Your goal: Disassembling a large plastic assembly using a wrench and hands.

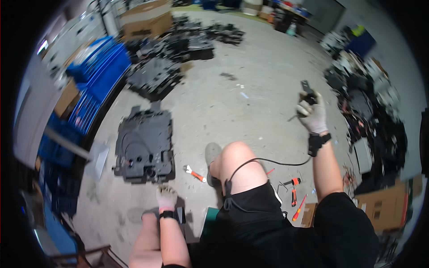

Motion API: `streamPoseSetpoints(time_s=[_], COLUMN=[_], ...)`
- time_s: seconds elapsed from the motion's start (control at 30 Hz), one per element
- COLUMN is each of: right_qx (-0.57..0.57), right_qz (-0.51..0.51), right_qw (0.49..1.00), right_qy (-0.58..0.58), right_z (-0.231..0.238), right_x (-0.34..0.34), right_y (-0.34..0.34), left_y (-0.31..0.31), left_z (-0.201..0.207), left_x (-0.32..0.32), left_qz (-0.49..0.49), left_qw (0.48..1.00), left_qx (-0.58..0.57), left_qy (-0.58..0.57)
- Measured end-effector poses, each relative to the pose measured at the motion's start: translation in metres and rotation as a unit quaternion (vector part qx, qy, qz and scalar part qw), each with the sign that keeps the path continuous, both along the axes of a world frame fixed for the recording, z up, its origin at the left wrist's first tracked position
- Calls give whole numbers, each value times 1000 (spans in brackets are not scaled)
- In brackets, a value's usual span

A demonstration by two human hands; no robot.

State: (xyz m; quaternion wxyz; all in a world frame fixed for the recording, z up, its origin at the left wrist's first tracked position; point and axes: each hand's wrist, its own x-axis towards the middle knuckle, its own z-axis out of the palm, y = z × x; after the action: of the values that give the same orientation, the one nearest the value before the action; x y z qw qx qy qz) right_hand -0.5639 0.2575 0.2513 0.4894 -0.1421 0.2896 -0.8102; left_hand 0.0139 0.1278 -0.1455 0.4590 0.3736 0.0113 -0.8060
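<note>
My right hand [313, 112], in a pale work glove, is raised out to the right, its fingers closed round a small black part [305, 86]. The part's flat end sticks up past the fingers, and its exact kind is blurred. My left hand [167, 197], also gloved, is low, just below the near edge of a large black plastic housing [145, 140]. Its fingers look curled in; what they hold, if anything, is hidden. The housing lies on the floor at left, with a thin loop and several holes on its face.
An orange-handled adjustable wrench [195, 173] lies by my shoe. Right of my knee lie a red screwdriver [299, 207] and an orange-and-black tool [293, 196]. Black parts [156, 76] are heaped far left, more scrap [357, 102] along the right. Blue crates [100, 67] line the left; a cable [272, 161] crosses my knee.
</note>
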Motion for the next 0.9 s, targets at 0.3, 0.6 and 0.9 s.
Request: streamPoseSetpoints(time_s=[0.3,0.6,0.9], right_qx=[-210,463,449], right_qz=[159,85,79], right_qw=[953,873,887], right_qy=[150,129,-74], right_z=[-6,-280,-354], right_x=[-35,-13,72], right_y=[29,64,121], left_y=[-2,6,-11], left_z=[26,-40,-68], left_x=[-18,6,-12], left_qz=[-59,91,27], left_qw=[996,952,985], left_qx=[52,223,152], left_qy=[30,-190,-73])
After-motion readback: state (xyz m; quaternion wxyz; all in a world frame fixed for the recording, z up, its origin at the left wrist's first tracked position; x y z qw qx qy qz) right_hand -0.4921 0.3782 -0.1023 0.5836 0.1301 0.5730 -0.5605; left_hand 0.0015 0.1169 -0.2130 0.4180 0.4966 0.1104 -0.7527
